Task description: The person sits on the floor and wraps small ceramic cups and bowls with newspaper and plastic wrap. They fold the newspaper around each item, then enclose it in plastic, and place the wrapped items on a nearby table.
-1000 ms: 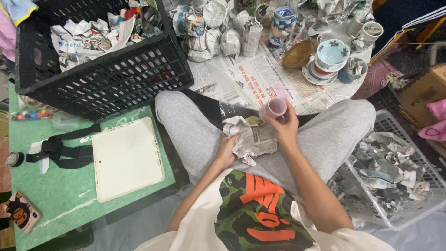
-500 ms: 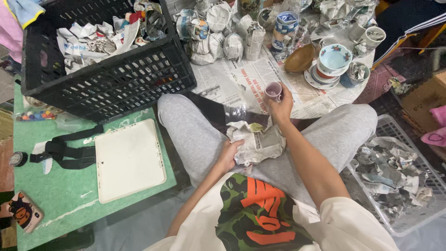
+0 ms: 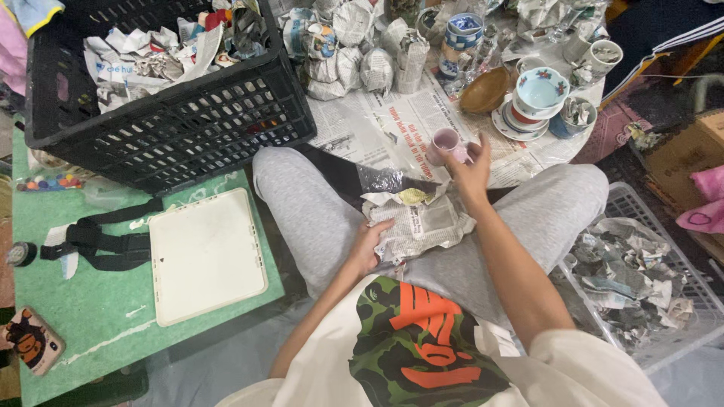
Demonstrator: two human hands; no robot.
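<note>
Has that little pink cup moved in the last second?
Yes. The right hand has carried the pink cup forward, off the lap and out over the spread newspaper, toward the stacked bowls.

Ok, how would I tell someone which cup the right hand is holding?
Find the newspaper sheet spread on the floor beyond the person's knees. At its near edge the right hand holds a small pink cup, just above the crumpled paper on the lap. It is plain pink and unwrapped, unlike the patterned blue-and-white bowls stacked to its right.
</note>
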